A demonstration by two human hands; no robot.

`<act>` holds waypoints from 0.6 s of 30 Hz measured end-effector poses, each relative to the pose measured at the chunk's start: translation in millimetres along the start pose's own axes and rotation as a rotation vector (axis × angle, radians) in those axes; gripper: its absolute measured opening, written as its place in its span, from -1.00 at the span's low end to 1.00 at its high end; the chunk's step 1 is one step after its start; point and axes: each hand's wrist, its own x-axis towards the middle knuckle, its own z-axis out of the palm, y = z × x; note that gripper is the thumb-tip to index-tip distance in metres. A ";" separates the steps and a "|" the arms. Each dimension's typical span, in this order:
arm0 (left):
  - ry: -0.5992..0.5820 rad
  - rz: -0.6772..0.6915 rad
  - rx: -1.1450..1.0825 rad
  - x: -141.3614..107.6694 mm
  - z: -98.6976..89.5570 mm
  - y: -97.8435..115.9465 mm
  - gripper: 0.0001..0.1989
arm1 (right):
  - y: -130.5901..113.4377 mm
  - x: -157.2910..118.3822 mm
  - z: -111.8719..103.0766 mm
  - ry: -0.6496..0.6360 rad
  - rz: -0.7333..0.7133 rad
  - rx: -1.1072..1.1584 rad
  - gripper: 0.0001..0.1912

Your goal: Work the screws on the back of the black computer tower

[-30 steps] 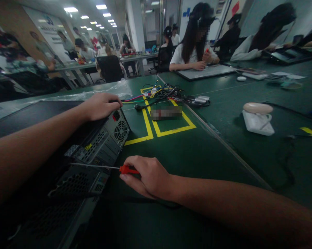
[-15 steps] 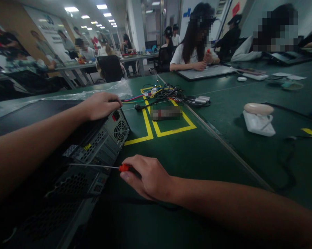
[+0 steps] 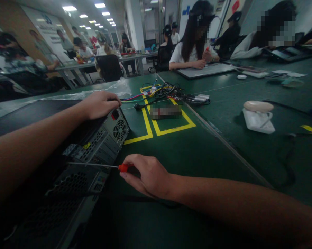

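A black desktop computer case [image 3: 101, 147] lies at the left, its metal rear panel with vents and a power-supply fan facing right. My left hand [image 3: 100, 104] rests on its top near the rear corner, fingers curled over the edge. In my right hand [image 3: 149, 176] is a screwdriver [image 3: 123, 168] with an orange-red handle, pinched between thumb and bent fingers. Its long thin shaft points left, roughly level, to the rear panel. The tip falls in a dark area, so I cannot tell whether it sits on a screw.
Beyond the case, tangled cables [image 3: 168, 91] and a blurred-out object [image 3: 165, 112] lie by yellow tape [image 3: 175, 130] on the green table [image 3: 213, 155]. To the right is a white box-like item [image 3: 258, 121] with a beige piece on top. Across the table a person [image 3: 189, 48] works at a flat panel [image 3: 206, 71].
Almost nothing differs. The whole view has shifted very slightly, while both hands and the screwdriver keep their places against the case.
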 end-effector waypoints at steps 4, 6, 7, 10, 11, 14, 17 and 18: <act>0.005 0.001 0.011 -0.4 0.1 -1.3 -0.46 | 0.7 0.3 0.2 0.016 -0.009 -0.001 -0.83; 0.003 -0.002 0.017 0.0 0.4 -2.7 -0.47 | 0.5 0.1 0.0 0.012 -0.002 -0.002 -0.82; 0.004 -0.003 0.017 0.1 0.4 -3.2 -0.47 | 0.3 0.1 -0.2 0.005 0.002 -0.003 -0.82; -0.003 -0.017 0.016 -0.1 -0.3 -3.1 -0.47 | -0.5 0.1 -0.9 -0.016 0.022 -0.013 -0.80; -0.006 -0.021 0.017 -0.3 -0.7 -2.8 -0.46 | -0.8 0.2 -1.2 -0.020 0.027 -0.016 -0.80; -0.020 -0.021 0.010 -0.5 -1.9 -2.4 -0.45 | -1.3 0.7 -1.6 -0.020 0.026 -0.020 -0.80; -0.029 -0.018 -0.002 0.0 -2.0 -3.2 -0.45 | -1.5 1.2 -1.6 -0.032 0.020 -0.025 -0.78; -0.025 -0.020 -0.003 0.1 -1.7 -3.4 -0.44 | -1.5 1.4 -1.6 -0.037 0.022 -0.027 -0.77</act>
